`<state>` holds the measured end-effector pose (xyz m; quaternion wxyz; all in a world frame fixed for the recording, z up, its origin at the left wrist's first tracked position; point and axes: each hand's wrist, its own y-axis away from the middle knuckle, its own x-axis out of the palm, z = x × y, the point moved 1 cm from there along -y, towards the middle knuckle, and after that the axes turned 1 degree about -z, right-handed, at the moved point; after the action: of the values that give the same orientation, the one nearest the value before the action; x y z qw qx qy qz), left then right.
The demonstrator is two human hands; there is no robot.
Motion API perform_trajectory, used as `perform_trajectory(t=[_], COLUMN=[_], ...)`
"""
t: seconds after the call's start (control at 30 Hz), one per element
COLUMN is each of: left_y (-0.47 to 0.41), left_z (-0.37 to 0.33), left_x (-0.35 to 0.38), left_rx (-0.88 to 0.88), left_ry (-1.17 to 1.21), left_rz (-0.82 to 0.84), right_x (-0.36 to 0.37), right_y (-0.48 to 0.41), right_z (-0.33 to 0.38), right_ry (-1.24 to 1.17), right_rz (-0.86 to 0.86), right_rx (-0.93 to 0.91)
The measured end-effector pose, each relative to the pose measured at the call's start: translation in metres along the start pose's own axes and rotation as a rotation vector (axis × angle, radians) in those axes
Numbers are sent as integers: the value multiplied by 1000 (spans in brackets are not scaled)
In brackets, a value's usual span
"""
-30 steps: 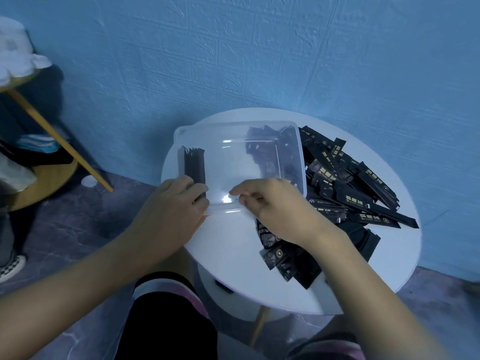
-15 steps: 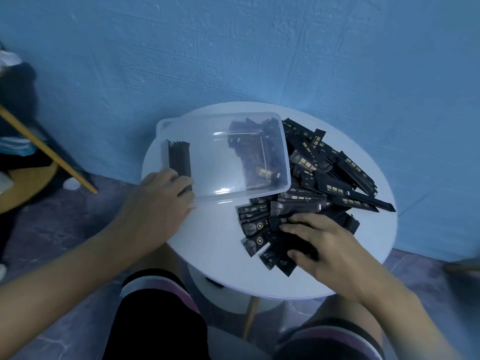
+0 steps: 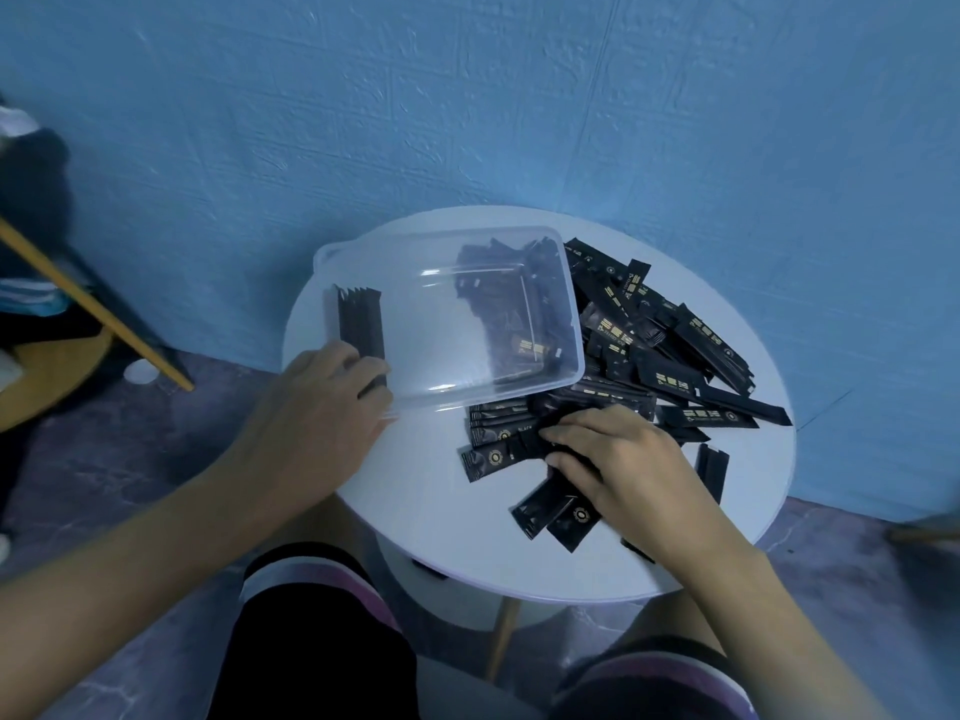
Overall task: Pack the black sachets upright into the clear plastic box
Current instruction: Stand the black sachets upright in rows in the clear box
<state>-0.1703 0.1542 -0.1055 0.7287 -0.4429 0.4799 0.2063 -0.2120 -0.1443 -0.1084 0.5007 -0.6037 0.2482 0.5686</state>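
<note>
Entry, head view. Nearest me were the black shorts (image 3: 311, 641), below the edge of the round white table (image 3: 415, 491).

Right hand (image 3: 628, 465): forefinger and thumb were drawn narrow, pinching a few of the loose sachets (image 3: 511, 444) that fanned out leftward from the fingertips. Half a second earlier this hand lay flatter on the same heap. A full second earlier it was up at the box's near rim, next to the left hand. Two more sachets stuck out beneath the thumb, toward me.

Left hand (image 3: 322, 402): fingers were curled over the near left corner of the clear plastic box (image 3: 569, 324), holding the upright sachets (image 3: 361, 324) that stood in a tight row just past the fingertips. I could not see the thumb. This grip was unchanged across all three frames.

The box sat on the table, its right end riding on the heap. Apart from that row, its floor showed bare plastic; the dark shapes seen through its right half lay outside, as far as I could tell.

Beyond the right fingertips the main pile (image 3: 675, 350) spread flat to the table's far right edge, not yet packed.

Farthest was the blue textured wall (image 3: 519, 96).
</note>
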Motion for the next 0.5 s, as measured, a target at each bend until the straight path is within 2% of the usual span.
perform_trajectory(t=[0.1, 0.27, 0.5], left_y=[3, 2, 1], left_z=[8, 5, 4], left_x=[5, 5, 2], left_rx=[59, 52, 55], left_ry=[-72, -34, -38], left_rz=[-12, -21, -13], right_x=[-3, -2, -16], right_y=[-4, -14, -40], right_z=[2, 4, 24], right_ry=[3, -44, -265], right_rz=[-55, -105, -202], right_rx=[-59, -81, -67])
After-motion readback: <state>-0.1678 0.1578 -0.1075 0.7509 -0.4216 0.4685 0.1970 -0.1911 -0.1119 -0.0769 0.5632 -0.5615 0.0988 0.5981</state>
